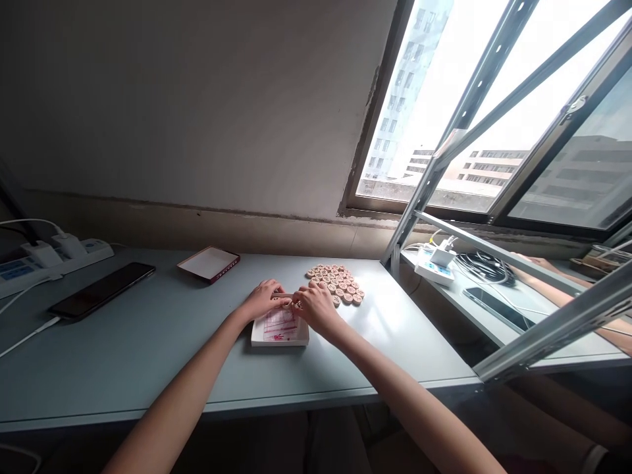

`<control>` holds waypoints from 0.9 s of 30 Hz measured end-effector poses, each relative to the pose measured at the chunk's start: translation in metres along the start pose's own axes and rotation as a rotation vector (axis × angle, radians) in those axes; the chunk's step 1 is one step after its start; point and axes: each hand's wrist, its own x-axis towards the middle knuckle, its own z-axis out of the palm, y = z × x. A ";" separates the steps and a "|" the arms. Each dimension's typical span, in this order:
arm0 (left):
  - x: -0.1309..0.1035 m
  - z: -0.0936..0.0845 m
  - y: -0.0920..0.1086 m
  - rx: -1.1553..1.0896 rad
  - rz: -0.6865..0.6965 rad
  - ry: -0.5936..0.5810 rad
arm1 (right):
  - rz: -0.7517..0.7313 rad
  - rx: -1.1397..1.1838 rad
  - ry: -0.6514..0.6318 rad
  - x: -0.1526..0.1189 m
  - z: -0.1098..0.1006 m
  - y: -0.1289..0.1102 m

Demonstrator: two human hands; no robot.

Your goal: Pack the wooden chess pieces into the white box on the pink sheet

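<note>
Both arms bare and in view. Left forearm point(197, 382) enters around 7 o'clock, runs up toward 1. Right forearm point(395, 378) enters around 5 o'clock, angles up toward 10–11. They converge low, near center. Left hand point(265, 299) sits at 9 o'clock of right hand point(316, 305), very close together. Both palm-down, backs visible, fingers bent. Left thumb points about 3 o'clock; right fingers curl over toward 9–10. Fingertip closure partly hidden, can't confirm whether either is pinched shut.
</note>
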 end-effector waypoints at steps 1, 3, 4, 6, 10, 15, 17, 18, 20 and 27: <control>0.000 0.000 0.000 -0.004 -0.002 0.002 | 0.001 0.013 0.000 0.000 0.002 0.001; -0.001 0.000 0.002 -0.004 -0.003 0.012 | 0.018 0.013 0.050 -0.001 0.006 0.004; -0.001 0.000 0.002 0.000 -0.001 0.018 | 0.032 0.005 0.081 -0.001 0.008 0.005; -0.001 0.000 0.002 -0.003 0.000 0.027 | 0.066 -0.005 0.117 -0.001 0.011 0.006; 0.001 -0.004 -0.006 -0.081 0.010 0.026 | 0.013 -0.033 0.098 -0.002 0.005 0.006; -0.003 -0.017 -0.022 -0.136 0.016 0.105 | 0.060 -0.064 0.157 -0.021 -0.006 0.029; -0.006 -0.022 -0.025 -0.144 0.017 0.116 | 0.107 -0.092 0.157 -0.035 -0.003 0.045; -0.008 -0.023 -0.025 -0.150 0.012 0.115 | 0.119 -0.112 0.147 -0.042 0.001 0.052; -0.010 -0.025 -0.025 -0.158 0.000 0.107 | 0.127 -0.142 0.125 -0.055 0.009 0.063; -0.011 -0.028 -0.026 -0.140 -0.024 0.045 | 0.159 -0.033 0.124 -0.075 0.015 0.068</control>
